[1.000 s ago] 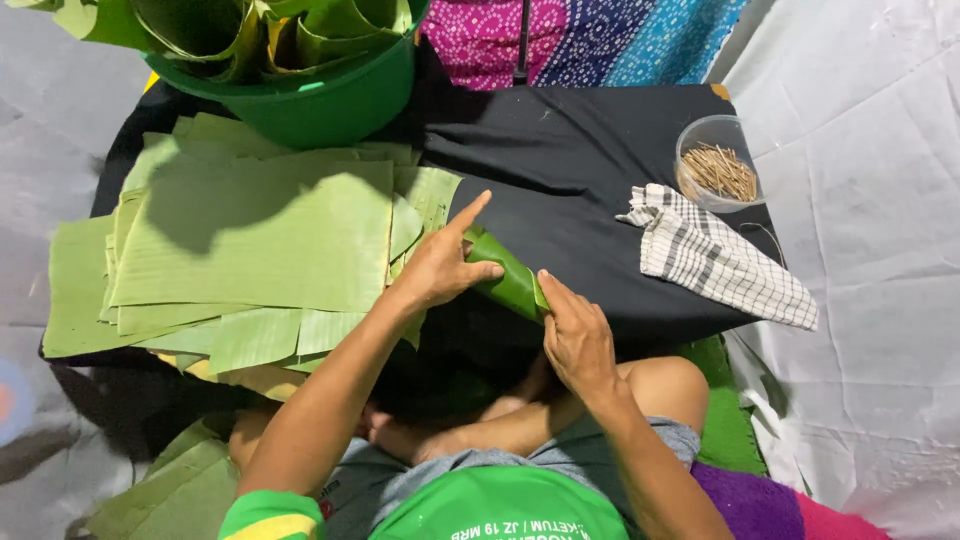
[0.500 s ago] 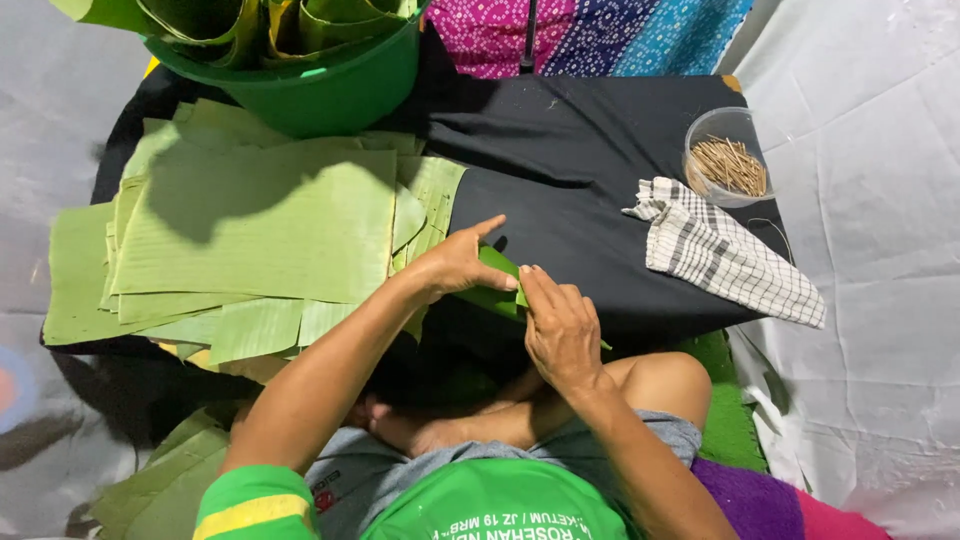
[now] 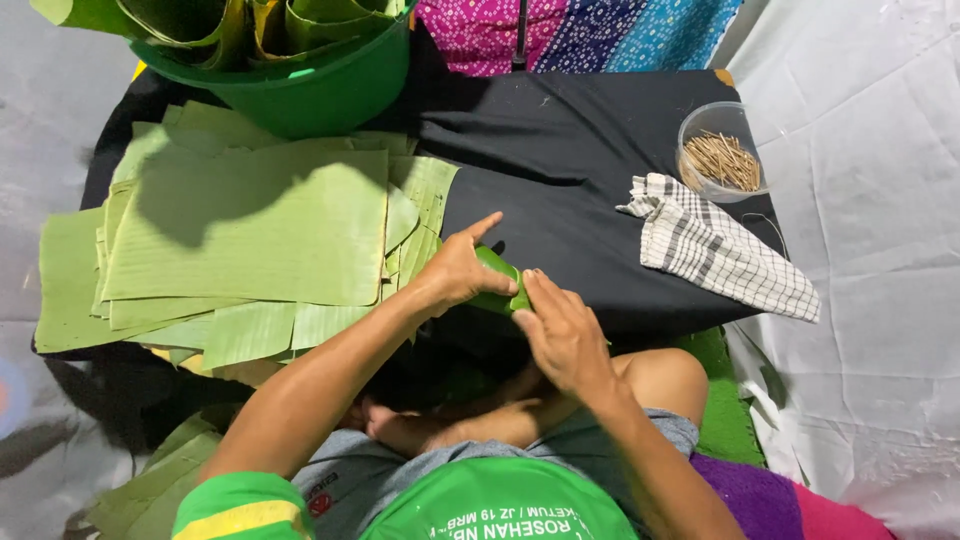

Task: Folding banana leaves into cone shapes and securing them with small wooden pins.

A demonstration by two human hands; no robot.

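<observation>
A small green banana-leaf parcel [image 3: 499,279] lies at the near edge of a low table covered in black cloth [image 3: 570,170]. My left hand [image 3: 458,268] grips its left side, forefinger pointing up. My right hand [image 3: 562,330] presses the parcel's right end with its fingertips. Both hands hide most of the parcel. A stack of flat cut banana leaves [image 3: 240,240] lies just left of my left hand.
A green tub [image 3: 300,85] with rolled leaves stands at the back left. At the right edge a clear bowl of thin wooden sticks [image 3: 722,155] sits beside a checked cloth [image 3: 715,248]. White sheeting surrounds the table. More leaves [image 3: 150,490] lie by my left knee.
Both hands have closed in on the parcel, covering more of it. My right hand has slid up onto its right end. The view has shifted a little.
</observation>
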